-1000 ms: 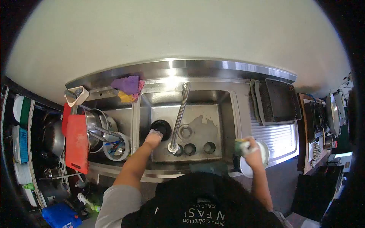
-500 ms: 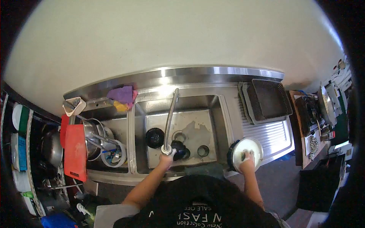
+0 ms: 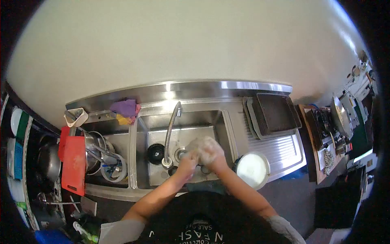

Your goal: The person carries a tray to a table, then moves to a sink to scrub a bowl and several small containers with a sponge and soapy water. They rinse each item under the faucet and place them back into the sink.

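My left hand and my right hand meet over the right sink basin. My left hand's fingers are closed at the edge of a blurred, sudsy mass. White foam covers my right hand, and its fingers wrap around this mass. What lies inside the foam is hidden. A black bowl rests on the basin floor to the left. A small cup stands below my right hand. A round tub of white, sudsy liquid sits at the basin's right, near my right forearm.
A coiled metal faucet arches over the basin. In the left basin are pots and a white container, beside a red cutting board. Dark wire baskets stand on the drainboard. Purple cloth lies behind.
My right hand has left the tub and come over the basin to meet my left. The black bowl that was at my left hand no longer shows clearly. The view has shifted slightly.
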A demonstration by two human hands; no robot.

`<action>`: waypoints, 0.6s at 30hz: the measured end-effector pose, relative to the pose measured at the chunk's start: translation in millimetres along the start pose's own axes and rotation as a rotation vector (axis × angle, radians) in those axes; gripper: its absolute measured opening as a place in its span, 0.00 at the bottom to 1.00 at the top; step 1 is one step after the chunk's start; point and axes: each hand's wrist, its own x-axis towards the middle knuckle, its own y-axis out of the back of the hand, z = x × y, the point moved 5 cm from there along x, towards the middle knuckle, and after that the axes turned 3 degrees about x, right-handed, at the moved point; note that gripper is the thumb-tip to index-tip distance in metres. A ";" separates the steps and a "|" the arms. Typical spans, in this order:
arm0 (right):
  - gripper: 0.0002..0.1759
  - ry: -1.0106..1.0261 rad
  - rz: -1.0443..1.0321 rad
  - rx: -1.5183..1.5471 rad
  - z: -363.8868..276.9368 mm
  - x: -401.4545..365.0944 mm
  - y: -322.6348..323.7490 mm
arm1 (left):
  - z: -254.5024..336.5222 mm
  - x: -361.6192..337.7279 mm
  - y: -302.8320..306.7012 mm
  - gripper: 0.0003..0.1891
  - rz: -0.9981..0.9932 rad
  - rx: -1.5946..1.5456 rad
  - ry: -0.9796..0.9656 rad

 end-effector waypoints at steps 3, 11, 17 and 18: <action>0.14 -0.350 0.023 0.368 25.3 16.3 -3.1 | 45.2 -14.4 -12.9 0.16 0.011 -0.113 -0.032; 0.10 -0.138 0.029 0.447 8.3 46.1 9.1 | 54.2 -6.1 2.4 0.13 0.062 0.236 -0.042; 0.15 0.104 0.137 -0.285 -10.9 29.3 -3.3 | 105.6 -23.1 -31.2 0.14 0.016 0.780 -0.580; 0.15 0.117 0.213 -0.322 -21.9 16.0 -9.1 | 100.0 -21.1 -34.1 0.14 0.015 1.023 -0.777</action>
